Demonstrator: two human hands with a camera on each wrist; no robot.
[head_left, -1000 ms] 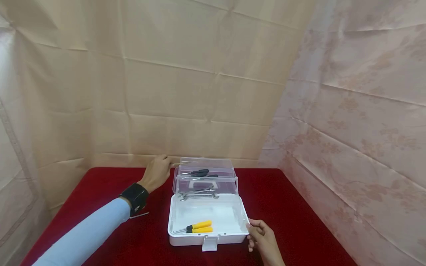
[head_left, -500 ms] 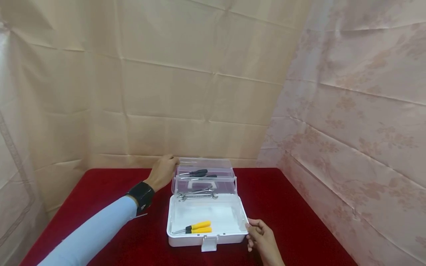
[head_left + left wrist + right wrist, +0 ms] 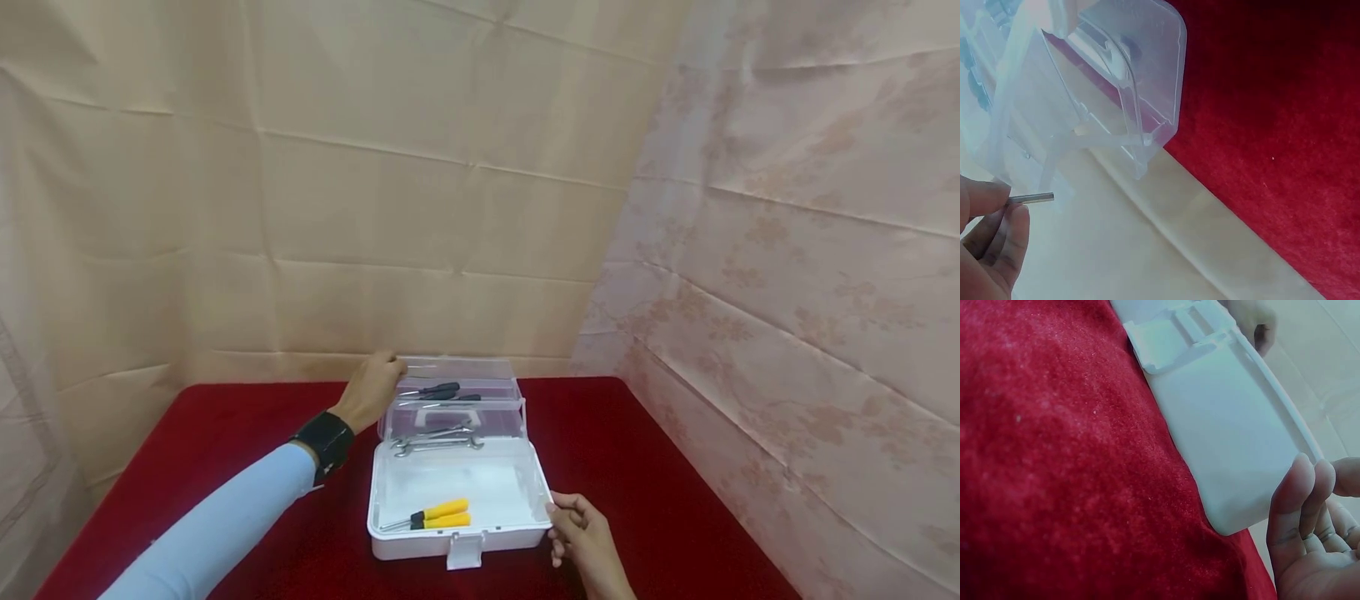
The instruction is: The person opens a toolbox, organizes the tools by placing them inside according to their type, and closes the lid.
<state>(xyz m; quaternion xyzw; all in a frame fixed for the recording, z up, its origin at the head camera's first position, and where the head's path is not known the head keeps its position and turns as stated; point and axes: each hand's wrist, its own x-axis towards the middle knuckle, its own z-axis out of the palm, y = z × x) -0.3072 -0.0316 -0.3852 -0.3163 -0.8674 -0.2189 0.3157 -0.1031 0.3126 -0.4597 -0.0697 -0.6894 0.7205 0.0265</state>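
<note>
A white toolbox [image 3: 420,547] lies open with clear fold-out trays [image 3: 498,389] raised at its back. My left hand [image 3: 371,387] is at the left end of the upper trays, pinching a thin metal rod [image 3: 1034,198] between thumb and fingers; its other end is hidden. At the front right corner, my right hand [image 3: 588,542] pinches the box rim. Yellow-handled screwdrivers [image 3: 447,507] lie in the base, near the front. Several black-handled screwdrivers [image 3: 441,389] occupy an upper tray. Open-end wrenches [image 3: 441,445] rest in the lower tray.
The box stands on a red cloth-covered table [image 3: 660,500]. A beige curtain [image 3: 360,208] hangs close behind, and a patterned pink one [image 3: 810,292] along the right. A white latch [image 3: 465,552] hangs down at the front. Another thin metal piece [image 3: 313,490] shows beside the left sleeve.
My left hand has moved right with the rod, from beside the upper trays to their left end. The right hand keeps its grip on the corner. The head view has shifted slightly.
</note>
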